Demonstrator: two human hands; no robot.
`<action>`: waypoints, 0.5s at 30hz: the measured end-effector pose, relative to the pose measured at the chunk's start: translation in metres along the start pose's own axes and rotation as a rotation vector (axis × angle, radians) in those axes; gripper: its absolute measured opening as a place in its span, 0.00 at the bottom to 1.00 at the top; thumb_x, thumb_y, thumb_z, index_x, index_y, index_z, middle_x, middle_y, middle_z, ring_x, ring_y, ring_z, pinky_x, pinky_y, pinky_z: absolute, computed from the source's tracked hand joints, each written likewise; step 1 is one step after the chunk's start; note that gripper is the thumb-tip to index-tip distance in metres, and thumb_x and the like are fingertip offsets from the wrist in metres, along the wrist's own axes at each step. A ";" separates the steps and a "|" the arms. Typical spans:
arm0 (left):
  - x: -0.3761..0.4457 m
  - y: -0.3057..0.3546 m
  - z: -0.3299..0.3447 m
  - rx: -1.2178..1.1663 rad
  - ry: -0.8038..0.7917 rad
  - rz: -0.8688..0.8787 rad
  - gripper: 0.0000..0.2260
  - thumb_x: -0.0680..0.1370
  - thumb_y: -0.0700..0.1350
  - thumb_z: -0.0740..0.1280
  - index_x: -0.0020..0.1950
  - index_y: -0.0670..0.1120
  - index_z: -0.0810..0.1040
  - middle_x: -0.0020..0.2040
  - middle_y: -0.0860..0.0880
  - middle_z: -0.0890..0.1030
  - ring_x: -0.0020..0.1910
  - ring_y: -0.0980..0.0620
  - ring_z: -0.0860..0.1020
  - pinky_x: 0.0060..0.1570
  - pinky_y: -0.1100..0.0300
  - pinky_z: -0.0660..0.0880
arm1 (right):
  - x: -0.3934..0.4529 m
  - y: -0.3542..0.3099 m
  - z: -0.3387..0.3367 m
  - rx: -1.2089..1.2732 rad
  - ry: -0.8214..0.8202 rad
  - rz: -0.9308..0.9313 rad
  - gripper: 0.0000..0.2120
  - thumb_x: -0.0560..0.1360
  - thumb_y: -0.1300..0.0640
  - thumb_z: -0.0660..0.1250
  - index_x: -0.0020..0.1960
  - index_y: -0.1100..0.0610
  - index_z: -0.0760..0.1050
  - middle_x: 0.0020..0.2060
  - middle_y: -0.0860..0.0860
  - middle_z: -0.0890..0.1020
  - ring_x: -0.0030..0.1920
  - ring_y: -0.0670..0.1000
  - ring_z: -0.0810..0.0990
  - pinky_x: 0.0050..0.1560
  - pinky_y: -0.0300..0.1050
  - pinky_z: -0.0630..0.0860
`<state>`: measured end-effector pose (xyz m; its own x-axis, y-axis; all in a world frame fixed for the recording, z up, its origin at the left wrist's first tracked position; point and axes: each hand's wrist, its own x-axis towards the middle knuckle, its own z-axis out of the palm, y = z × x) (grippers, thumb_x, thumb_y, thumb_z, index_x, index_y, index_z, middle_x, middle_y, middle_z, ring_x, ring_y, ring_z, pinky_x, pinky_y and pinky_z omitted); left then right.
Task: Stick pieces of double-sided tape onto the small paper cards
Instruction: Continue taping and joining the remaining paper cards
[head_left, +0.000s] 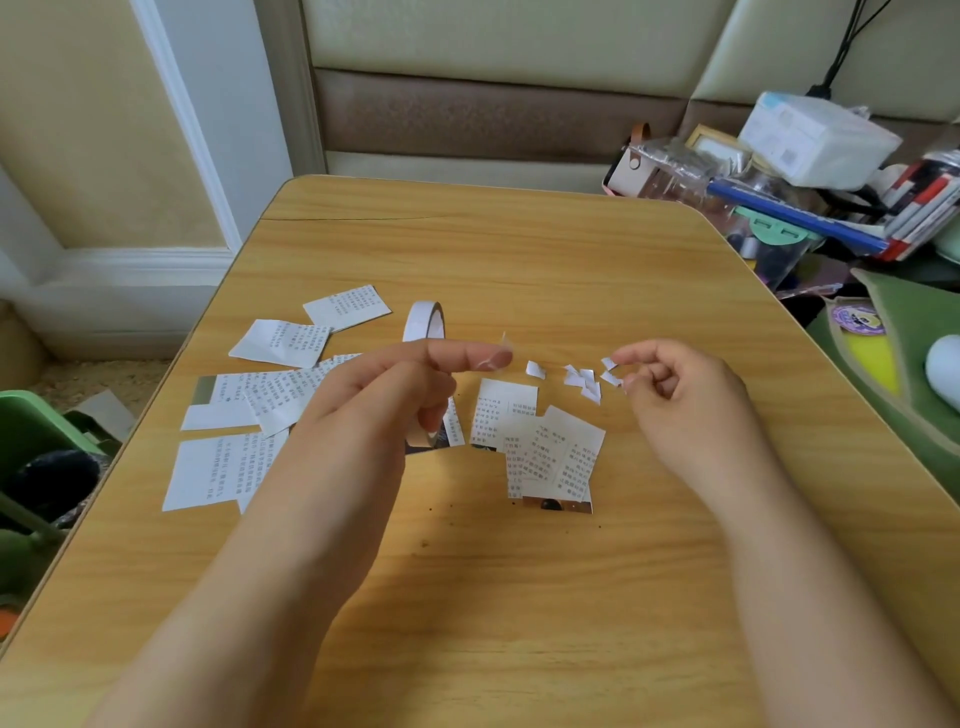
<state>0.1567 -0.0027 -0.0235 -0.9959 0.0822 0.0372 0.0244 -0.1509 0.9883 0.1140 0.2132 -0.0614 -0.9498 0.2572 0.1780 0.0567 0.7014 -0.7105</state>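
Bare forearms reach over a wood-grain table (519, 597)
Left hand (374, 395) extends its forefinger, a clear tape sliver (503, 347) stuck to it; right hand (675, 400) pinches a white scrap (609, 363); printed cards (550, 452) lie flat between them

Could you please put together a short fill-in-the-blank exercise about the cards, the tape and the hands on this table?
1. The tape roll stands on its ____ on the wooden table.
2. The small white scraps lie nearest the ____ hand.
3. A clear piece of tape clings to a fingertip of the ____ hand.
4. The cards carry printed ____.

Missing words: edge; right; left; text
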 end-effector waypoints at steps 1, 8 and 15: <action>0.000 0.000 0.000 0.003 -0.002 0.003 0.15 0.67 0.44 0.59 0.37 0.51 0.86 0.54 0.33 0.77 0.38 0.53 0.66 0.48 0.56 0.65 | -0.001 -0.002 0.000 0.012 0.006 -0.014 0.11 0.76 0.63 0.61 0.52 0.52 0.79 0.37 0.47 0.78 0.32 0.42 0.72 0.32 0.28 0.68; 0.009 -0.010 -0.003 0.066 -0.007 0.054 0.11 0.63 0.48 0.60 0.30 0.52 0.83 0.48 0.31 0.77 0.39 0.50 0.66 0.44 0.48 0.62 | -0.037 -0.042 -0.003 0.341 -0.057 -0.366 0.06 0.77 0.53 0.65 0.51 0.47 0.79 0.44 0.43 0.80 0.46 0.45 0.79 0.47 0.34 0.73; 0.032 -0.015 -0.005 0.269 -0.052 -0.113 0.20 0.66 0.42 0.55 0.20 0.55 0.80 0.21 0.50 0.71 0.26 0.55 0.64 0.30 0.62 0.62 | -0.051 -0.059 0.001 0.401 -0.205 -0.494 0.06 0.77 0.52 0.64 0.49 0.48 0.79 0.44 0.41 0.80 0.47 0.48 0.79 0.47 0.35 0.72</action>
<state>0.1244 -0.0031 -0.0380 -0.9881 0.1346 -0.0742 -0.0570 0.1277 0.9902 0.1591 0.1578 -0.0299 -0.8764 -0.1898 0.4425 -0.4809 0.3926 -0.7840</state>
